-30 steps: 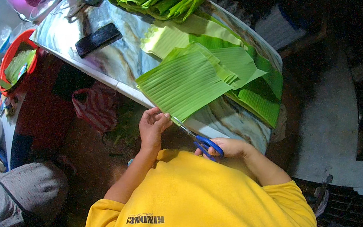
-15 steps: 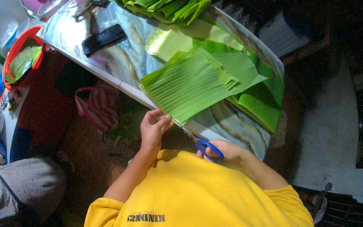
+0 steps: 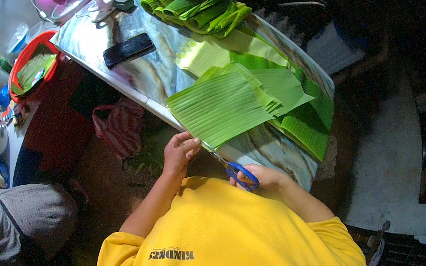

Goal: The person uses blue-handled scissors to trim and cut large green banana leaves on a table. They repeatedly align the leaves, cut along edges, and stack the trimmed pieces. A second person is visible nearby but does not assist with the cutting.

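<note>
A cut piece of banana leaf (image 3: 220,109) lies over the near edge of the table, on top of other leaf pieces. My left hand (image 3: 178,153) pinches its near corner between thumb and fingers. Blue-handled scissors (image 3: 242,175) are in my right hand (image 3: 264,179), fingers around the loops. Their blades point up and left, touching the leaf's near edge close to my left fingertips. Whether the blades are closed on the leaf is too small to tell. Beneath and beyond lie a paler leaf stack (image 3: 204,54) and a darker folded leaf (image 3: 307,135).
Rolled banana leaves (image 3: 197,6) lie at the table's far end, near a black phone (image 3: 129,50). The marbled table (image 3: 160,75) runs diagonally. Left are a red basin (image 3: 56,68) with leaf pieces, a striped bag (image 3: 120,129) and a seated person (image 3: 33,220).
The view has shifted slightly, so the table and its things appear a little lower and to the right. My hands keep nearly the same places at the leaf, scissors still at its near edge.
</note>
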Demonstrator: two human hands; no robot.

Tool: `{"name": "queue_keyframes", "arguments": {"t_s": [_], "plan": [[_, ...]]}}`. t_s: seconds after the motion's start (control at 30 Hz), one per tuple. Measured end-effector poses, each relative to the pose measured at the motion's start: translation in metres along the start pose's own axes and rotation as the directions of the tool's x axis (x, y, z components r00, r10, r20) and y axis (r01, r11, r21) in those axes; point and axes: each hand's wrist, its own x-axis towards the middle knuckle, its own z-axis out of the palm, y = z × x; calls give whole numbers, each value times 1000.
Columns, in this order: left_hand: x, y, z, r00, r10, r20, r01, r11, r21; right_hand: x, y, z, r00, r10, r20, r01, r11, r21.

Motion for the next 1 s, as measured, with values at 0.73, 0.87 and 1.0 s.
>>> {"name": "queue_keyframes", "arguments": {"t_s": [0.73,0.87,1.0], "plan": [[-1,-6,-5,1000,1,25,1,997,-79,15,-11,1,1000,-18,-5,17,996,-90],[2,-9,-9,999,-5,32,8,995,-104,16,-13,8,995,41,-95,-49,995,-86],[2,-8,-9,999,-17,48,22,995,-99,19,-7,5,999,-1,-47,-5,992,-122]]}}
